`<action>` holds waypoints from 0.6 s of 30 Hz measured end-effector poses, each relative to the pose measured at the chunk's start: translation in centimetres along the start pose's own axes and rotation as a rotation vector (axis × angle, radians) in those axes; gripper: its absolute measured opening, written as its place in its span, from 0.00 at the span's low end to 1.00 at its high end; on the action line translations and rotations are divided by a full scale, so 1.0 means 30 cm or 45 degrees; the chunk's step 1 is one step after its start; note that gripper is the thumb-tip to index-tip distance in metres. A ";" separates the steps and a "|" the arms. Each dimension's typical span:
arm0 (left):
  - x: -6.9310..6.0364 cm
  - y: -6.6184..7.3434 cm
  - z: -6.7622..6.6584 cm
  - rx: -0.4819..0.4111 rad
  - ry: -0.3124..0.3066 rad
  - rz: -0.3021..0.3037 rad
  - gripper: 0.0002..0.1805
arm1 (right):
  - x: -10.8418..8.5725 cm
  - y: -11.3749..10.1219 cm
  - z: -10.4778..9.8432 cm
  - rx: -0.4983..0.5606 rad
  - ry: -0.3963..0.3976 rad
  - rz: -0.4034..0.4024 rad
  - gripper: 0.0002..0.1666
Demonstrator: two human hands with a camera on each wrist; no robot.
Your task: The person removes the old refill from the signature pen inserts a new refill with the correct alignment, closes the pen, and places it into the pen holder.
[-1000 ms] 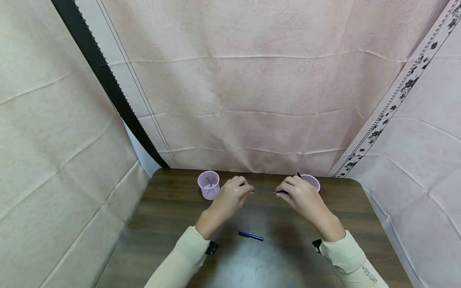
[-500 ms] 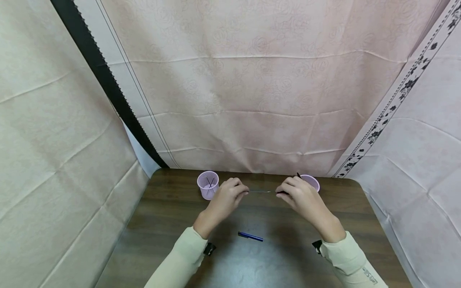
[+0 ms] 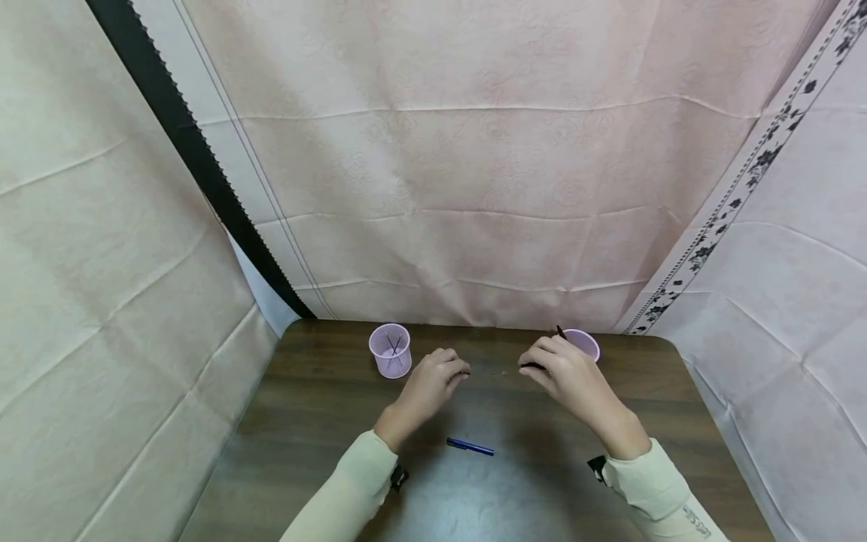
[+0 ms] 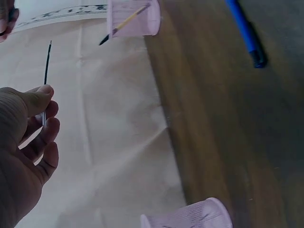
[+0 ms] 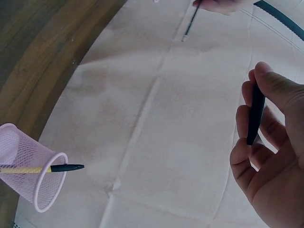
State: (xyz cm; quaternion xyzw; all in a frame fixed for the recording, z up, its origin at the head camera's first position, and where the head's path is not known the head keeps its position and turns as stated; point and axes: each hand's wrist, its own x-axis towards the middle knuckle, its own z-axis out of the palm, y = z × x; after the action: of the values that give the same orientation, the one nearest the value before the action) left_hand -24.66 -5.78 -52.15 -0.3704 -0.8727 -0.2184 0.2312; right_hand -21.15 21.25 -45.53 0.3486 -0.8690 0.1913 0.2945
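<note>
My left hand point(image 3: 430, 382) pinches a thin pen refill point(image 4: 47, 66) between thumb and fingers. In the left wrist view the refill's dark length points up and its pale end runs down behind the fingers. My right hand point(image 3: 564, 370) grips a black tapered pen barrel point(image 5: 256, 116), thumb against its upper end. The refill and the barrel are apart, with a gap between the two hands. Both hands are raised above the far part of the table. A blue pen point(image 3: 470, 447) lies on the table nearer the body, touched by neither hand.
At the table's point(image 3: 325, 421) back edge stands a lilac mesh cup point(image 3: 390, 364) with thin dark sticks in it, left of the left hand. Behind the right hand, a second lilac cup point(image 5: 28, 152) holds a yellow pen with a black end point(image 5: 66, 167). Cloth curtains point(image 3: 440, 165) enclose the table.
The left hand has drawn the refill leftward out of the black barrel and then tilted it, so it hardly shows in the head view. The right hand stays almost in place.
</note>
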 end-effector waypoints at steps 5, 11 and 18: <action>-0.016 -0.011 0.050 -0.010 -0.006 -0.018 0.01 | -0.005 -0.004 0.006 0.052 0.012 0.020 0.11; -0.031 -0.027 0.100 -0.015 -0.049 -0.053 0.02 | -0.014 -0.005 0.010 0.081 0.011 0.035 0.12; -0.041 -0.033 0.155 0.008 -0.116 -0.110 0.02 | -0.023 -0.008 0.012 0.075 -0.007 0.053 0.11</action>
State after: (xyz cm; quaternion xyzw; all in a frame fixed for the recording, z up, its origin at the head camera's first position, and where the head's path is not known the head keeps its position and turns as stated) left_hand -25.75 -4.51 -56.76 -0.3410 -0.8983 -0.2083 0.1826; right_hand -20.71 21.24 -46.21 0.3396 -0.8708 0.2220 0.2778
